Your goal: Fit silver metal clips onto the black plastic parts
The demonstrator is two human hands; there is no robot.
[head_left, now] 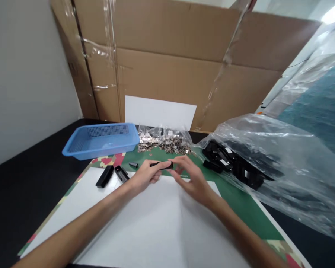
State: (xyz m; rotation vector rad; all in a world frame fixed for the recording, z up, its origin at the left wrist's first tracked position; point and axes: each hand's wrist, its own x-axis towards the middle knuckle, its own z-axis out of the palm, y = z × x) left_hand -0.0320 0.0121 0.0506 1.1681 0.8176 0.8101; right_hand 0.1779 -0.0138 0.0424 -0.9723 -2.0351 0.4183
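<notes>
My left hand (145, 175) is closed around a small, long black plastic piece (164, 166), with the thumb along its top. At that piece's right end, my right hand (192, 179) pinches with thumb and forefinger; whether something tiny sits between those fingertips is too small to make out. Both hands are above the far part of a white sheet (156, 223). Left of them lie a black rectangular case (105, 176) and an opened black shell (121, 174) with its hollow inside showing. A small dark grey cylindrical piece (133, 164) lies just beyond.
A blue plastic basket (100, 152) stands at the back left. Behind my hands is a pile of small shiny metal pieces (173, 144) on clear plastic. At right, a large clear bag (268, 137) spills black plastic parts (226, 158). A cardboard wall (167, 74) closes the back.
</notes>
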